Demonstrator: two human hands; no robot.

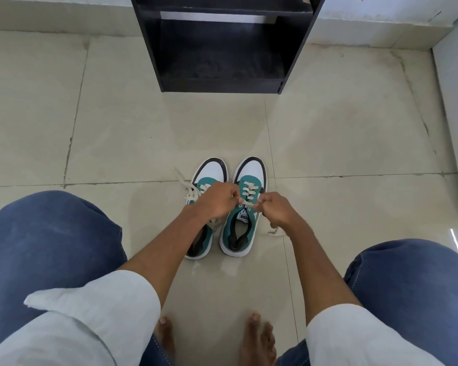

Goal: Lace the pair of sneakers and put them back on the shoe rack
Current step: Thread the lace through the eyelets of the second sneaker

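Note:
Two teal, white and black sneakers stand side by side on the tiled floor, toes pointing away from me. The right sneaker (245, 180) has its cream lace (249, 192) threaded through several eyelets. My left hand (217, 202) and my right hand (275, 211) each pinch an end of that lace above the tongue. The left sneaker (209, 173) is partly hidden under my left hand; its lace (185, 184) trails loose on the floor to the left. A black shoe rack (222, 83) stands ahead against the wall, its lower shelf bare.
My knees in blue jeans (50, 233) frame the view on both sides, and my bare feet (257, 339) rest on the floor below the sneakers. A white wall edge (455, 128) runs along the right. Pale floor tiles (169, 128) separate the sneakers from the rack.

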